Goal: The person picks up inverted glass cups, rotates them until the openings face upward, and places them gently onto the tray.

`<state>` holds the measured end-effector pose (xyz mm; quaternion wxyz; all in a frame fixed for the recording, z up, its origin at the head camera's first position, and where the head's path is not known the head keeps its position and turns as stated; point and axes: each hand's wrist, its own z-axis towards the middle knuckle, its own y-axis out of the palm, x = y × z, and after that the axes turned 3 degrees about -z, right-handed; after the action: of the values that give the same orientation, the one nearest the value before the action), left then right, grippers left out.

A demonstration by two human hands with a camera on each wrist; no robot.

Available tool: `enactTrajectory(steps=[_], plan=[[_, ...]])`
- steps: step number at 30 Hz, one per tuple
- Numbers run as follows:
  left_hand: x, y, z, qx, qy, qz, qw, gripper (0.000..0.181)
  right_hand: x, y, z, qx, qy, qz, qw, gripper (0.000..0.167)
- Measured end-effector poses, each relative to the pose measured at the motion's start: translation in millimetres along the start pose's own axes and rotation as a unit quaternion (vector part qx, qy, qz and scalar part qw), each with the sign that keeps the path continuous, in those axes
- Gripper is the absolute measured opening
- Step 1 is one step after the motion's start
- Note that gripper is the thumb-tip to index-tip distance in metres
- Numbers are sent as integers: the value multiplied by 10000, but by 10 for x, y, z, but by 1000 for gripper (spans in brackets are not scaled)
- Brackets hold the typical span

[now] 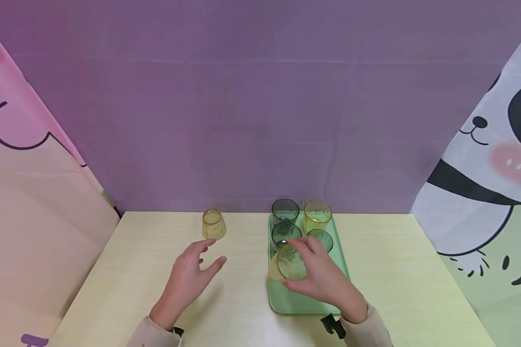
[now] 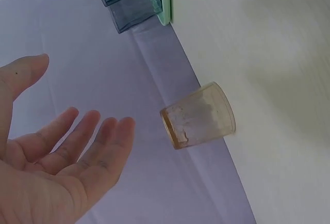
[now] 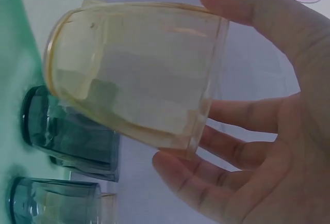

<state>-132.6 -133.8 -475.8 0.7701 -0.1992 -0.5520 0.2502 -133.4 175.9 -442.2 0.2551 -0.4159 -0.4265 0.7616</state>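
Note:
My right hand grips a pale yellow glass near its rim, thumb on one side and fingers on the other. That glass is tilted over the front part of a green tray; whether its base touches the tray I cannot tell. My left hand holds nothing, its fingers apart. Just beyond its fingertips an amber glass stands upside down on the table. Behind the right hand, dark green glasses, a yellow glass and a lighter green glass stand upright on the tray.
The light wooden table ends at a purple cloth backdrop. Printed cloths hang at both sides, one with a panda. A black strap piece shows at the right wrist.

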Motion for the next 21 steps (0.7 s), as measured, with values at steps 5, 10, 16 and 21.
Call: enactTrajectory(steps=[5,10,16,21], plan=[[-21,-19,25,32,57,343,9994,51,17,63,3,-433,275,-206,9985,82],[-52,-44,85,-64,104,601,9981,52,36,105,4,-600,368,-337,9970,79],[-105,-91,221,-190,125,843,9962,54,71,147,-4,-638,271,-446,9966,79],[-157,-119,351,-263,183,1002,9944,56,102,197,-11,-717,249,-492,9959,81]])
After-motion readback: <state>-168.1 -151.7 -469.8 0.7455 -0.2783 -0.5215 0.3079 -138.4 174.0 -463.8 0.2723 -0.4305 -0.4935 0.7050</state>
